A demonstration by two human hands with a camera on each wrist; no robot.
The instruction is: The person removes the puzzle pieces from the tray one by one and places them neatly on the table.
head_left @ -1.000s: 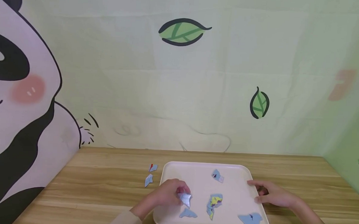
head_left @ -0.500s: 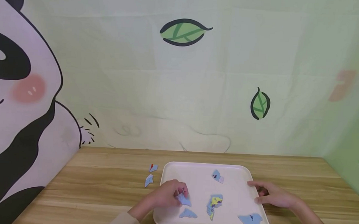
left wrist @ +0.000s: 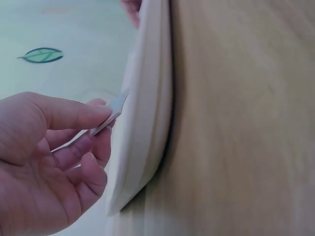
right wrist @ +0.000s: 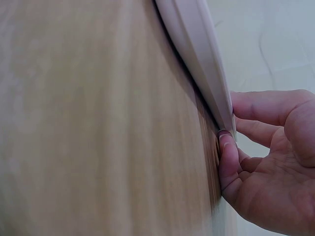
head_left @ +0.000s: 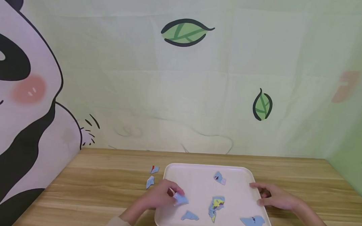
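My left grip (head_left: 165,194) pinches one end of a thin, flat, pale-blue irregular piece (head_left: 181,199) between thumb and fingers, low in the frame just left of centre, over the left part of a white rectangular round-cornered tray (head_left: 193,176). My right grip (head_left: 275,195) is closed on the tray's rim at lower right.

With so little of the piece caught, I judge that a loosened thumb could let it pivot or drop. If lowered carelessly, it could nudge the pale-blue curved piece (head_left: 190,215) just below it in the frame. A tug or lift by my right grip could jolt the tray and slide everything loose on it, including the yellow-and-blue jagged piece (head_left: 217,207) near its middle. My left knuckles are also near the small pale-blue angular piece (head_left: 150,182) on the wood-grain table (head_left: 105,182), and swinging back could sweep it aside.

The held piece's free end points right in the head view, toward the tray's middle. In the left wrist view it is nearly edge-on, slanting up and right. Fingers cover part of it, so its true long axis is uncertain.
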